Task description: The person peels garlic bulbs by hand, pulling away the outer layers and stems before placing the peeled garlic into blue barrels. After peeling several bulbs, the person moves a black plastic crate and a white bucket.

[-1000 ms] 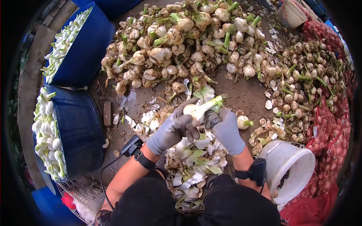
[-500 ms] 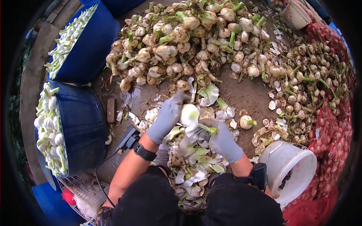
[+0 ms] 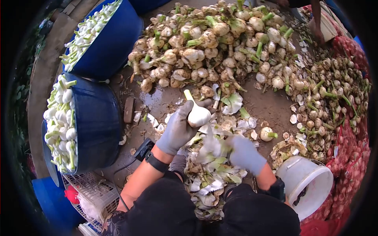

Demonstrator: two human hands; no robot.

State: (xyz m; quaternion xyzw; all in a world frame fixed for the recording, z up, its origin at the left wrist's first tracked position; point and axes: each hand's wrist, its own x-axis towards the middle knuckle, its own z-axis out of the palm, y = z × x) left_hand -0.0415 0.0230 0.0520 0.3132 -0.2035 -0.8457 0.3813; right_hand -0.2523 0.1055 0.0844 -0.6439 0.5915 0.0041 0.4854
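My left hand point(image 3: 177, 128), in a grey glove, holds a peeled white garlic bulb point(image 3: 199, 116) whose short green stem points up and left. To its right is my right hand point(image 3: 242, 151), also gloved and smeared by motion, so its fingers cannot be made out. A blurred pale husk point(image 3: 212, 147) lies between the hands, above a heap of peeled skins point(image 3: 208, 185) between my legs. Beyond the hands rises a large pile of unpeeled, soil-stained garlic point(image 3: 204, 43).
Blue tubs point(image 3: 96, 122) of peeled garlic stand at the left, above a plastic crate point(image 3: 92, 194). A white bucket point(image 3: 305, 185) is at the right, beside red net sacks point(image 3: 346, 157). Another person's arm point(image 3: 316, 19) shows at the top right.
The bulb now sits upright in my left hand with its stem visible. My right hand has moved away from it, down and right. Another person's arm has appeared, and the view has shifted.
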